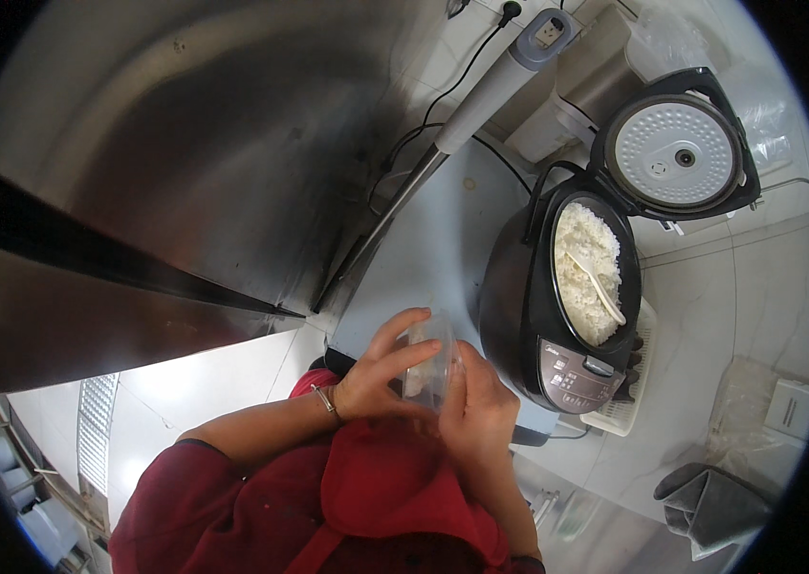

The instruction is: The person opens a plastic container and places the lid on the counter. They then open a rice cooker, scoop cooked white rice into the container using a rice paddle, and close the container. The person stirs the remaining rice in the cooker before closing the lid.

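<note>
A small clear plastic container point(440, 362) is held tilted in front of my chest, with whitish food inside that looks like rice. My left hand point(379, 369) wraps around its side, thumb and fingers spread across the plastic. On the opposite side, my right hand point(480, 402) grips the container's rim; whether a lid is on cannot be made out. To the right of both hands stands a black Midea rice cooker point(512, 308) with its lid point(673, 151) raised. Cooked white rice point(587, 237) fills the pot, and a white rice paddle point(602, 290) lies on top.
The cooker stands on a light blue-grey surface point(426, 237). A grey-handled pole point(480, 100) leans beside a large stainless steel panel point(232, 158). A white plastic basket point(641, 387) sits beyond the cooker. A grey cloth point(713, 502) lies at lower right. Black cables point(433, 107) run behind.
</note>
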